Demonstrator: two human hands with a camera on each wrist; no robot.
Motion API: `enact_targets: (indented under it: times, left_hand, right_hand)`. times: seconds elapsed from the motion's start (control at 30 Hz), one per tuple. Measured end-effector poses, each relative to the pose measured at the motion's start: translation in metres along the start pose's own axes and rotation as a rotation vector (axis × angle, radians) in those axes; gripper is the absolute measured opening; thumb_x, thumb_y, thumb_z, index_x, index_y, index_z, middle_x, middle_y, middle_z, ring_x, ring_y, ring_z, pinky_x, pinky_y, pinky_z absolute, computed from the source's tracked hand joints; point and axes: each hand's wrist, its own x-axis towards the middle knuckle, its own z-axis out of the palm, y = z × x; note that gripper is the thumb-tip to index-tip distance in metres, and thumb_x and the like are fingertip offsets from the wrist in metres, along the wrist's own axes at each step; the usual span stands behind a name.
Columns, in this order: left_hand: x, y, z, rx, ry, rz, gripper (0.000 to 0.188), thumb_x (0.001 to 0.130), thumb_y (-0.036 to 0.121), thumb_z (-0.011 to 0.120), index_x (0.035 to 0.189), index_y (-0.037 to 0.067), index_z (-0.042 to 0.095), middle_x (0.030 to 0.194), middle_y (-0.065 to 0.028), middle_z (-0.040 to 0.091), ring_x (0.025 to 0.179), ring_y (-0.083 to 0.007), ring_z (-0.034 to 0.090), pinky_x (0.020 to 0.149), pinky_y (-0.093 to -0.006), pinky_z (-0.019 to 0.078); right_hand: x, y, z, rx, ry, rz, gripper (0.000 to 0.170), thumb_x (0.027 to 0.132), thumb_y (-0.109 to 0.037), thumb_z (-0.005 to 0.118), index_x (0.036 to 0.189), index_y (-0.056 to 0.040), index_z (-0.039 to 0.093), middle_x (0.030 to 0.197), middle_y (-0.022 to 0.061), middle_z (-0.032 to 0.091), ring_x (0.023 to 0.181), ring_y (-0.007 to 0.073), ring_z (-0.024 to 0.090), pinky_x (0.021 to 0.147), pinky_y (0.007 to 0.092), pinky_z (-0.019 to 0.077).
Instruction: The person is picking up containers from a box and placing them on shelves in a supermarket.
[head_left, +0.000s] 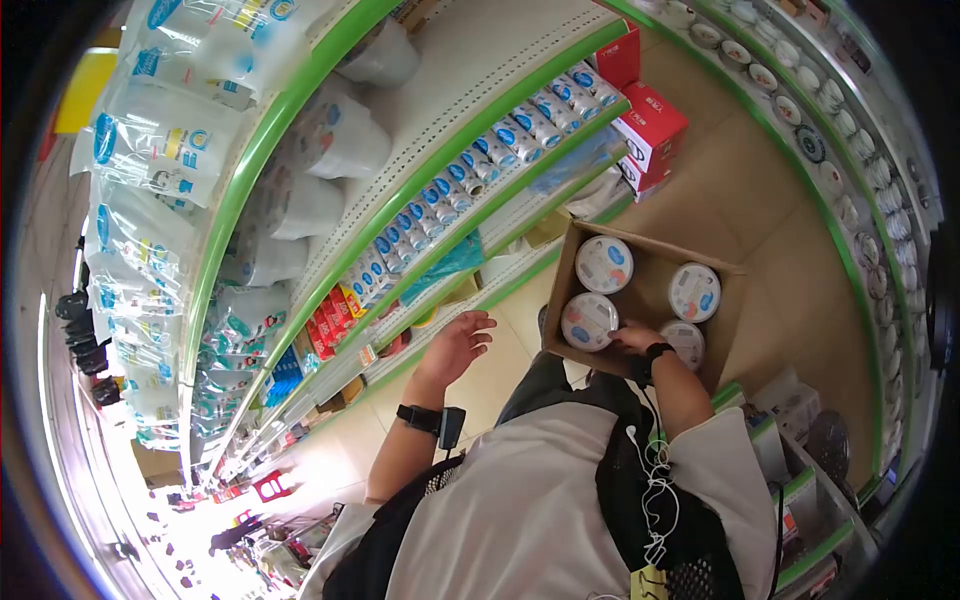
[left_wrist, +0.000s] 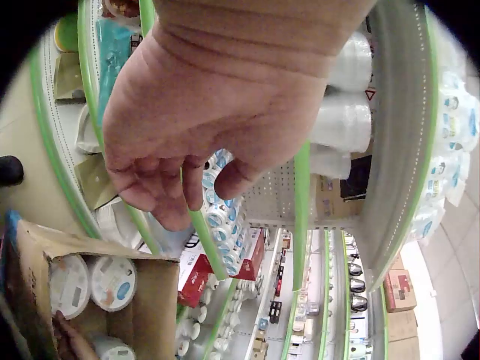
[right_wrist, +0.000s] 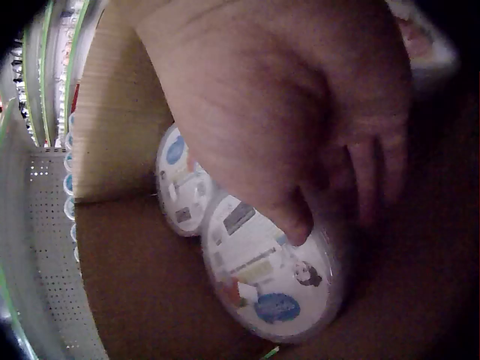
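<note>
My right hand [head_left: 632, 342] reaches down into an open cardboard box [head_left: 735, 290] on the floor. Several round white packs with printed tops stand in it. The thumb lies over the edge of one pack [right_wrist: 270, 270], while the fingers [right_wrist: 365, 180] point straight down into the dark space beside it. Another pack [right_wrist: 182, 180] stands close behind that one. In the head view, a pack [head_left: 604, 264] and a further pack [head_left: 694, 291] stand at the box's far side. My left hand [head_left: 455, 350] hangs in the air beside the shelves, fingers loosely bent, holding nothing.
Green-edged shelves [head_left: 440, 185] on the left carry rows of small white packs [head_left: 500, 145] and larger wrapped white packs [head_left: 335, 135]. Red boxes [head_left: 650, 135] stand at the shelf end. Stacked bowls [head_left: 790, 110] line the right-hand shelves. White earphone wires [head_left: 655, 490] hang at the chest.
</note>
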Motion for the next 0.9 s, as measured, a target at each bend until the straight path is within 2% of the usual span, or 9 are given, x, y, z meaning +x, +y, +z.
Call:
enact_targets:
  times: [0.07,0.17,0.27,0.43,0.5,0.63,0.73,0.83,0.9]
  left_hand:
    - [0.015,0.004,0.0,-0.002,-0.049,0.004,0.03,0.099,0.026,0.058,0.122,0.009,0.064,0.115,-0.0059,0.069,0.097,-0.0184,0.063,0.086,-0.0344,0.0494]
    - [0.038,0.024,0.004,0.034,-0.112,0.024,0.031,0.099,0.027,0.057,0.124,0.009,0.063,0.116,-0.006,0.069,0.097,-0.0177,0.063,0.086,-0.0336,0.0492]
    - [0.063,0.056,0.009,0.074,-0.179,0.04,0.031,0.099,0.027,0.057,0.125,0.009,0.061,0.118,-0.006,0.069,0.096,-0.017,0.063,0.086,-0.0325,0.0489]
    - [0.091,0.113,0.004,0.091,-0.264,0.128,0.03,0.099,0.026,0.058,0.123,0.008,0.062,0.117,-0.0059,0.069,0.095,-0.0171,0.064,0.084,-0.0313,0.0497]
    - [0.095,0.144,0.001,0.068,-0.306,0.162,0.032,0.1,0.023,0.057,0.128,0.01,0.059,0.118,-0.0063,0.069,0.096,-0.0171,0.064,0.083,-0.0315,0.0493]
    - [0.09,0.19,-0.007,-0.062,-0.337,0.35,0.044,0.096,0.02,0.062,0.138,0.01,0.051,0.118,-0.0094,0.068,0.096,-0.0186,0.064,0.088,-0.0335,0.0496]
    - [0.082,0.213,-0.019,-0.269,-0.415,0.506,0.055,0.094,0.018,0.06,0.147,0.01,0.046,0.12,-0.0114,0.067,0.097,-0.0204,0.063,0.089,-0.0344,0.0493]
    - [0.073,0.245,-0.04,-0.438,-0.467,0.567,0.062,0.094,0.022,0.06,0.152,0.01,0.042,0.122,-0.01,0.067,0.097,-0.02,0.062,0.089,-0.0351,0.0488]
    - [0.067,0.257,-0.048,-0.437,-0.479,0.586,0.066,0.094,0.024,0.06,0.154,0.008,0.039,0.124,-0.0087,0.067,0.095,-0.0194,0.06,0.089,-0.035,0.0479]
  right_hand:
    - [-0.017,-0.011,0.001,0.043,0.079,0.0,0.081,0.091,-0.029,0.074,0.153,0.0019,0.033,0.135,0.017,0.058,0.111,0.0266,0.064,0.091,0.0415,0.055]
    - [-0.06,-0.043,-0.001,-0.093,0.162,0.014,0.062,0.089,-0.031,0.074,0.137,-0.0024,0.048,0.121,0.013,0.064,0.103,0.0245,0.065,0.09,0.041,0.0535]
    - [-0.121,-0.083,-0.005,-0.073,0.189,-0.117,0.047,0.089,-0.03,0.074,0.122,-0.0032,0.053,0.108,0.012,0.063,0.096,0.0214,0.065,0.078,0.0364,0.0556]
    - [-0.212,-0.17,0.002,-0.028,0.205,-0.343,0.051,0.094,-0.033,0.07,0.131,-0.0031,0.05,0.118,0.0108,0.061,0.098,0.0189,0.064,0.083,0.0346,0.0564]
    - [-0.226,-0.214,0.013,0.22,0.16,-0.62,0.049,0.099,-0.03,0.064,0.138,-0.0042,0.048,0.123,0.0104,0.06,0.107,0.0204,0.065,0.089,0.0369,0.057]
    - [-0.268,-0.34,0.065,0.432,0.038,-0.839,0.049,0.102,-0.026,0.058,0.143,-0.0051,0.043,0.129,0.0112,0.06,0.117,0.0236,0.064,0.093,0.0442,0.0572]
    - [-0.25,-0.415,0.086,0.456,-0.052,-0.981,0.047,0.102,-0.028,0.059,0.139,-0.0046,0.043,0.129,0.0127,0.06,0.113,0.026,0.066,0.092,0.0473,0.0582]
    - [-0.213,-0.493,0.12,0.451,0.006,-0.978,0.048,0.099,-0.033,0.064,0.133,-0.0055,0.046,0.121,0.0122,0.062,0.099,0.0255,0.068,0.087,0.0461,0.0591]
    - [-0.181,-0.526,0.129,0.448,-0.035,-0.906,0.045,0.095,-0.039,0.069,0.122,-0.0054,0.052,0.104,0.01,0.062,0.084,0.0231,0.067,0.082,0.0419,0.0593]
